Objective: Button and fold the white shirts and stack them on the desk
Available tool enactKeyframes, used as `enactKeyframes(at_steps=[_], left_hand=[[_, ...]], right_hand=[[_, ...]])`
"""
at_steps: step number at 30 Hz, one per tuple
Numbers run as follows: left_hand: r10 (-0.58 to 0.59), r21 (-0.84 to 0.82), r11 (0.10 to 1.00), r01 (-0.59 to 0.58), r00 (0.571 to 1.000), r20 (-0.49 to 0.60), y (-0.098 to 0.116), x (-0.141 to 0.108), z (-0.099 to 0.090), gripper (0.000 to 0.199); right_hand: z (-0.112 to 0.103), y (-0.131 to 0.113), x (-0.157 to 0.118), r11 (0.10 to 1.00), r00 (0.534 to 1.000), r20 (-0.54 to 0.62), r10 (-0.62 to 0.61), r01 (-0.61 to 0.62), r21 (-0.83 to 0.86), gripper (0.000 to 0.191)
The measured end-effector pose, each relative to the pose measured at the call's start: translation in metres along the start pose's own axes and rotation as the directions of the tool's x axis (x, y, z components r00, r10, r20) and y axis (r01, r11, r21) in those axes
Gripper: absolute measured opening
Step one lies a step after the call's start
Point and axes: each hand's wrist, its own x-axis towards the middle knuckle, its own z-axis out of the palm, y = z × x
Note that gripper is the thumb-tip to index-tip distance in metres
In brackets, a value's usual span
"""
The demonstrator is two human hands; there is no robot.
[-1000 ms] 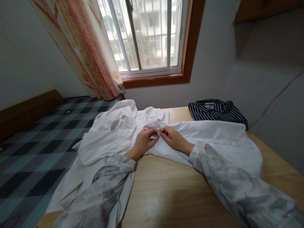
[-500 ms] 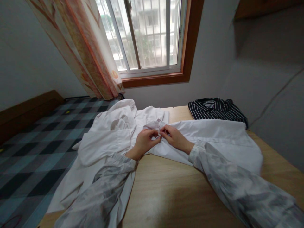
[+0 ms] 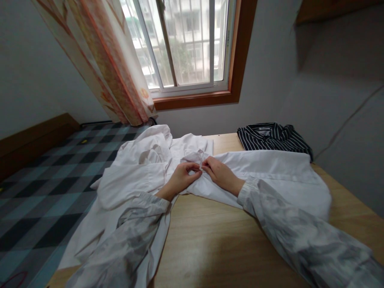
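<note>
A white shirt [image 3: 276, 166] lies spread over the wooden table, its fabric bunched toward the left and flatter toward the right. My left hand [image 3: 183, 176] pinches the white cloth near the middle, thumb and fingertips together. Close beside it, my right hand [image 3: 220, 172] pinches the same stretch of cloth, its fingertips almost touching those of the left. Whatever small detail sits between the fingertips is too small to make out. Both forearms wear grey-and-white patterned sleeves.
A folded black-and-white striped shirt [image 3: 273, 138] rests at the table's back right. The wooden table [image 3: 210, 244] meets a bed with a checked cover [image 3: 57, 200] on the left. Behind are a window [image 3: 189, 48] and a patterned curtain [image 3: 111, 60].
My left hand has shifted slightly to the left and its fingertips have drawn a little apart from the right hand's. The right hand and the shirt stay nearly still.
</note>
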Motion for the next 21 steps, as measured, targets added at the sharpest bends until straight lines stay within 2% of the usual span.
enactKeyframes(at_steps=[6, 12, 17, 21], left_hand=[[-0.054, 0.016, 0.998, 0.055, 0.998, -0.008, -0.002, 0.001, 0.001, 0.024], [-0.063, 0.066, 0.996, 0.066, 0.997, -0.048, -0.005, 0.002, 0.009, 0.017], [-0.055, 0.065, 0.996, 0.06, 0.996, -0.066, 0.0, 0.002, 0.009, 0.015], [-0.058, 0.012, 0.998, 0.059, 0.995, -0.081, 0.001, 0.004, 0.004, 0.024]], right_hand=[[0.0, 0.002, 0.001, 1.0, 0.999, 0.013, -0.029, 0.029, -0.006, 0.007], [0.0, 0.003, 0.001, 0.998, 0.999, 0.041, -0.019, 0.017, 0.053, 0.008], [0.003, 0.006, 0.001, 0.998, 0.999, 0.035, -0.003, 0.001, 0.069, 0.01], [0.0, 0.0, 0.0, 0.994, 1.0, -0.011, 0.002, -0.001, 0.106, 0.009]])
